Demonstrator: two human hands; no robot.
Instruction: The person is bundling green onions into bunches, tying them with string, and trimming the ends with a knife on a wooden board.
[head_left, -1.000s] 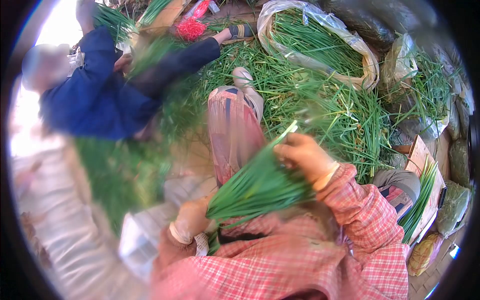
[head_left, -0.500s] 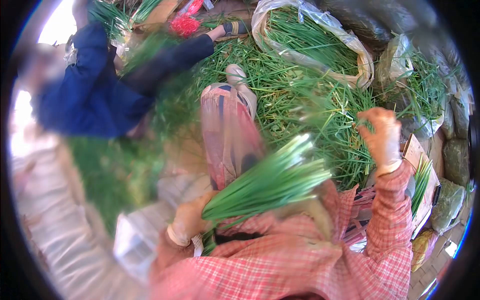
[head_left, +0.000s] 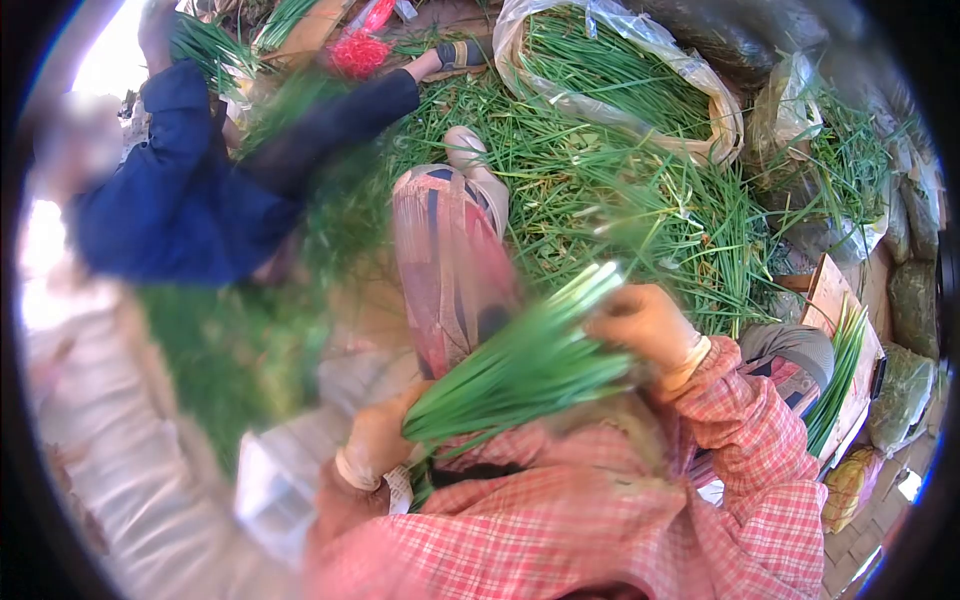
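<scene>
A bunch of thin green onions [head_left: 520, 370] lies slanted across my lap, white ends up to the right. My left hand [head_left: 380, 435], in a light orange glove, is closed around its leafy lower end. At the white ends is my gloved right hand [head_left: 648, 330], its fingers curled in against the stalks. Motion blurs those fingertips, and the stalks partly hide them. Beyond my knee, loose green onions [head_left: 590, 200] cover the ground.
An open plastic bag [head_left: 725, 125] full of green onions stands at the back. To the right, more green onions [head_left: 845, 370] lie on a board [head_left: 825, 290]. A person in a dark blue top [head_left: 170, 220] sits at the left. Red twine [head_left: 358, 52] lies behind.
My right hand has come down and left from its raised place on the right to the white ends of the bunch. My left hand keeps its hold, nearly still.
</scene>
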